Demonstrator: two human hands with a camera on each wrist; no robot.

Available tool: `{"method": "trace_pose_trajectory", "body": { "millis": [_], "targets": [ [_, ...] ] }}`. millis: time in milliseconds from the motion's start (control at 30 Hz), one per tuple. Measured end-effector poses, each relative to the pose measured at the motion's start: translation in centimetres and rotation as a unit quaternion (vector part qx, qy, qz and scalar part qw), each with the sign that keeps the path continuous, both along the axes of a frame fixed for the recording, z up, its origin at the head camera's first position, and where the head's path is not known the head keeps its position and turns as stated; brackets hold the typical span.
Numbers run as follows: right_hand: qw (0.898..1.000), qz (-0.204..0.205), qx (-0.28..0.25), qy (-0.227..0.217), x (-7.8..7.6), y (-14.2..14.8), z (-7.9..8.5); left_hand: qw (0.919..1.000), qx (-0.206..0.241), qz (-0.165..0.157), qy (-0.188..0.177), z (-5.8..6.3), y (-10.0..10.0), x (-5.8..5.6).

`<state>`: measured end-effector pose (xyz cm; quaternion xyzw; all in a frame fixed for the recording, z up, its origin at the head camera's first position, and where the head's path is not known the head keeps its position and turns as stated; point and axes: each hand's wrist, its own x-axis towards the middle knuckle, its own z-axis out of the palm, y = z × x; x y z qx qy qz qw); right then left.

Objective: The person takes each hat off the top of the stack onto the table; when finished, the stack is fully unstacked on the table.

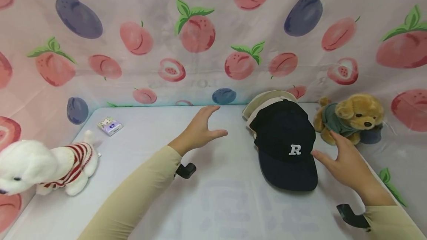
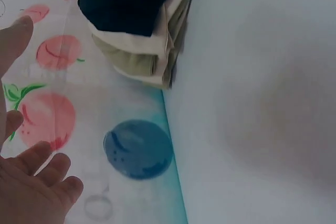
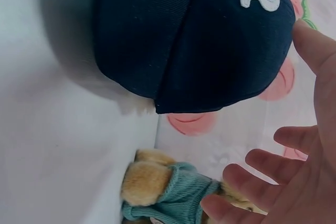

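your right hand is released, fingers extended and apart, its thumb tip right at the side of the black cap; whether it touches, i cannot tell. your left hand is released too, well to the left of the black cap, thumb and fingers spread wide. beige, softly creased sleeves cover your forearms.

the black cap rests on the smooth white tabletop, its rounded crown seamed, its curved brim towards you, a raised white letter r on its front. nested just behind it are pale fabric caps, cream and olive-beige. right of the black cap sits a fuzzy brown plush dog in a ribbed green knit top. far left of it are a fluffy white plush dog in red-striped knit and a small, flat lilac box. behind the black cap hangs a fruit-printed cloth.
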<state>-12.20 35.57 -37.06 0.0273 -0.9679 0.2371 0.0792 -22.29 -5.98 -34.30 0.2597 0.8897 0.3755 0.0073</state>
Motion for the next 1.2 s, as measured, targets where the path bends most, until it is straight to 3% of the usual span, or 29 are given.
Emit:
{"method": "trace_pose_trajectory", "body": {
  "millis": [267,533,1200],
  "targets": [
    [1.0,0.016,-0.026,-0.003,0.2,-0.2,-0.8,0.9993,0.016,-0.034,0.0,-0.4,3.9,-0.6],
    [0.999,0.007,-0.027,-0.019,0.3,-0.6,-1.8,0.997,0.038,-0.066,-0.017,-0.8,7.2,-1.1],
    [0.995,-0.008,-0.038,-0.089,0.9,-1.2,-3.7,0.9942,0.042,-0.086,-0.049,-1.1,13.1,-1.3]
  ]
}}
